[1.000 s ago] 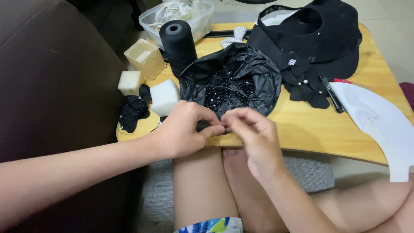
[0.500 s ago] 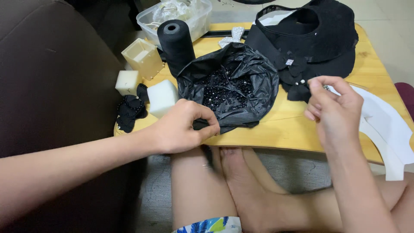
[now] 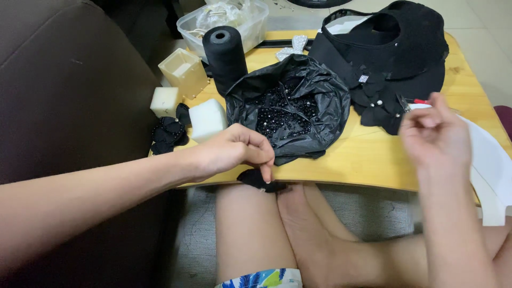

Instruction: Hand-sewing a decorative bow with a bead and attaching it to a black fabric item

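My left hand [image 3: 234, 152] pinches a small black fabric piece [image 3: 257, 180] at the near edge of the small wooden table [image 3: 368, 160], just above my knee. An open black plastic bag [image 3: 290, 109] full of black beads lies right behind that hand. My right hand [image 3: 434, 136] is raised over the table's right side with fingers pinched together; it looks blurred, and whether it grips something thin I cannot tell. Black garment pieces [image 3: 392, 48] with small beads lie at the back right.
A black thread cone [image 3: 225, 53] stands behind the bag, beside a clear plastic tub [image 3: 226, 21]. White foam blocks [image 3: 207, 118] and small black fabric flowers [image 3: 169, 130] sit at the left edge. White pattern paper [image 3: 488, 160] hangs off the right. A brown sofa [image 3: 58, 85] flanks the left.
My right hand left the black fabric piece and drew away to the right, rising over the table's right side. My left hand stayed on the piece and dropped slightly toward the table edge.
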